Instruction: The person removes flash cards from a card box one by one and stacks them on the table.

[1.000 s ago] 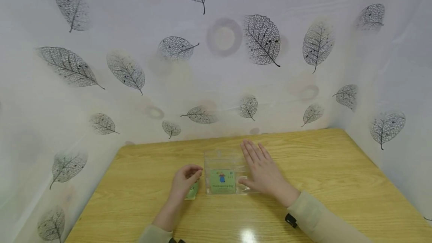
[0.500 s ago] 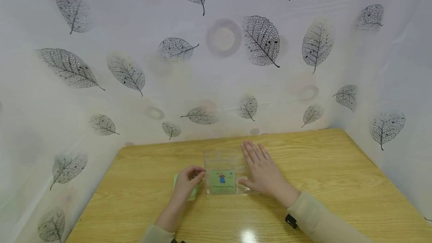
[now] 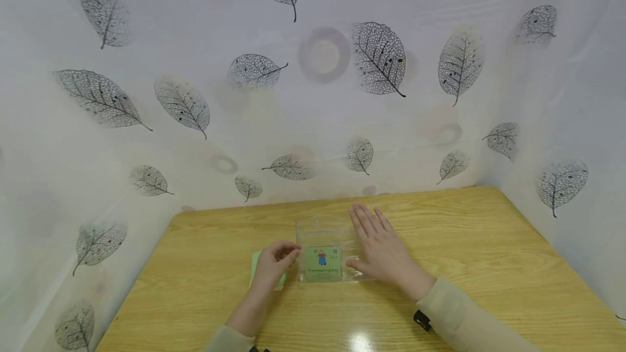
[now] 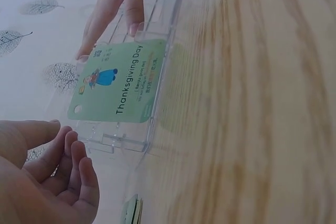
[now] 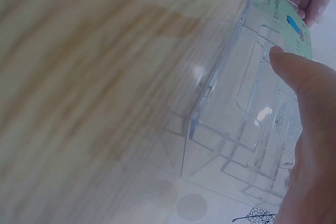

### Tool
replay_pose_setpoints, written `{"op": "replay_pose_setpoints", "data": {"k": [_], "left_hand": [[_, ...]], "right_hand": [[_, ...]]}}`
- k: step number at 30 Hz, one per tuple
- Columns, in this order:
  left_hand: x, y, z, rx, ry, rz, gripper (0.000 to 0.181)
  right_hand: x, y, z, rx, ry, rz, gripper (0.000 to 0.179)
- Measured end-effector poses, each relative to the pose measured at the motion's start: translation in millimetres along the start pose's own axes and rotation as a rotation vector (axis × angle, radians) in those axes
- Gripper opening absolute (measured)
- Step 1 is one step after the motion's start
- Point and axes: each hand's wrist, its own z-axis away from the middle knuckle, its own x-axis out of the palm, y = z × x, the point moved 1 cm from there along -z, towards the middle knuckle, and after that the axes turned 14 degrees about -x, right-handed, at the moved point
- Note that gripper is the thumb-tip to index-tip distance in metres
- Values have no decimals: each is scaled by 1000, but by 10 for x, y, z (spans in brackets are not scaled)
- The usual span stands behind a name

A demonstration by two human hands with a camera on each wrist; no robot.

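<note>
A clear plastic box (image 3: 318, 225) lies on the table with a green "Thanksgiving Day" card (image 3: 323, 263) set in its left part. My right hand (image 3: 383, 246) rests on the box's right part, its fingers stretched out and the thumb spread toward the card. At the box's left edge is my left hand (image 3: 274, 265), its thumb and index fingertips close together; I cannot tell whether they pinch the clear plastic. In the left wrist view its other fingers (image 4: 86, 182) are loosely bent. More green cards (image 3: 254, 259) lie under and beside this hand, mostly hidden by it.
The wooden table (image 3: 195, 297) ends at a white leaf-patterned cloth (image 3: 205, 42) behind and along both sides. Light glares off the tabletop near the front. A black band piece (image 3: 421, 320) shows at the right cuff.
My left hand has shifted slightly right, its fingertips coming to the box's left edge and more of the green cards showing on its left. The right hand and the box stay in place.
</note>
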Motion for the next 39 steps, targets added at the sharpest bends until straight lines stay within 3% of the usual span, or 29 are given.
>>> {"op": "replay_pose_setpoints", "data": {"k": [12, 39], "left_hand": [[19, 0, 22, 12, -3, 8, 18], [78, 39, 48, 45, 8, -73, 10]], "right_hand": [[-3, -2, 3, -1, 9, -6, 118], [-31, -11, 4, 1, -15, -28, 116]]}}
